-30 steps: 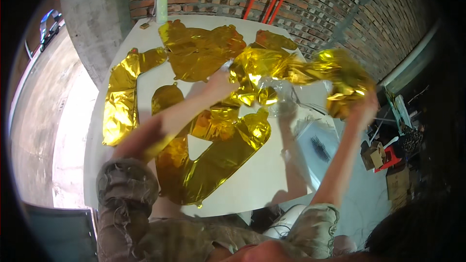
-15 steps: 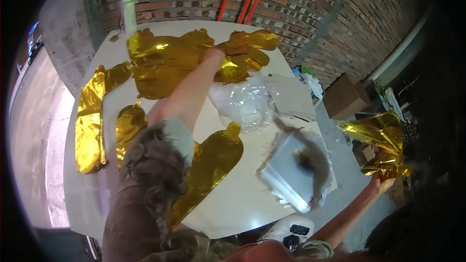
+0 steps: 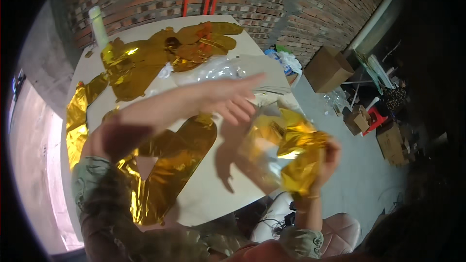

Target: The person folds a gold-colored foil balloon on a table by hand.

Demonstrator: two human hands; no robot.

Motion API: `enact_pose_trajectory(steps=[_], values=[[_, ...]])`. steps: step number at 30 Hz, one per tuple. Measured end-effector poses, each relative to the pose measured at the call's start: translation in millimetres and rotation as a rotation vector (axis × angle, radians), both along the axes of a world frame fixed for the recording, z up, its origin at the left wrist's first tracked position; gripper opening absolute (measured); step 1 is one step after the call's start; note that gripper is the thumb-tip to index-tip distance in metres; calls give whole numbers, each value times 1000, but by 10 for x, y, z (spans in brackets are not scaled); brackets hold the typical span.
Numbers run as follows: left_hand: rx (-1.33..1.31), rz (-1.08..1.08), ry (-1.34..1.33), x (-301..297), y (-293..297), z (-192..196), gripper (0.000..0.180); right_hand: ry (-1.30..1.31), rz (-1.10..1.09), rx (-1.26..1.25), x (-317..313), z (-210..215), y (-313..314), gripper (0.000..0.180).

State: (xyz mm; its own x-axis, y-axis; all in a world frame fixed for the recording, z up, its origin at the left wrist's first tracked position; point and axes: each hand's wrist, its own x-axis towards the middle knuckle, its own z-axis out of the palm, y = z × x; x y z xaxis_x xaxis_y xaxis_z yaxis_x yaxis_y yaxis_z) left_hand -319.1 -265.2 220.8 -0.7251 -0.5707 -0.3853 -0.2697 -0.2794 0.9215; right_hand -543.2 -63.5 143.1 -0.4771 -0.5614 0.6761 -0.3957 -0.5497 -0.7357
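Note:
My left hand (image 3: 233, 98) reaches across the middle of the table, fingers stretched and parted, with nothing in it. It hovers over the table top, between a clear plastic bag (image 3: 221, 69) and a crumpled gold foil balloon (image 3: 302, 157). That balloon is gripped by my right hand (image 3: 331, 160) over the table's right edge, partly covering the stack of clear plastic sleeves (image 3: 259, 138). Flat gold foil balloons (image 3: 141, 63) spread along the far side. Another long gold balloon (image 3: 182, 153) lies near the front, partly behind my left arm.
A pale green bottle-like cylinder (image 3: 98, 26) stands at the table's far left corner. More gold foil (image 3: 77, 121) hangs along the left edge. Right of the table are a cardboard box (image 3: 329, 69), a red plastic item (image 3: 374, 120) and a chair seat (image 3: 341, 233). A brick wall rises behind.
My left hand has left the far balloons and come back toward the middle. My right hand has swung the gold balloon from beside the table to over its right edge. The view has shifted right.

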Motion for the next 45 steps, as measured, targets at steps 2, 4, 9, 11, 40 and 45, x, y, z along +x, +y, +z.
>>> enact_pose_trajectory(steps=[2, 4, 9, 11, 40, 45], values=[[134, -24, 53, -100, 318, -166, 65, 423, 139, 60, 365, -144, -8, 22], [-73, -9, -8, -46, 389, -490, 51, 665, 304, 106, 851, 104, 18, 15], [-736, 9, -191, 381, 827, -491, 25, 764, 248, 13, 520, 35, 9, 44], [-769, -64, -182, 550, 1034, -411, 25, 528, 169, 194, 416, 295, -103, 53], [-831, 362, -514, 3059, 2418, -1364, 60, 1200, 539, 798, 2136, 828, -2551, 23], [-809, 187, -577, 3129, 2250, -1175, 62, 1356, 638, 772, 2285, 193, -3052, 23]])
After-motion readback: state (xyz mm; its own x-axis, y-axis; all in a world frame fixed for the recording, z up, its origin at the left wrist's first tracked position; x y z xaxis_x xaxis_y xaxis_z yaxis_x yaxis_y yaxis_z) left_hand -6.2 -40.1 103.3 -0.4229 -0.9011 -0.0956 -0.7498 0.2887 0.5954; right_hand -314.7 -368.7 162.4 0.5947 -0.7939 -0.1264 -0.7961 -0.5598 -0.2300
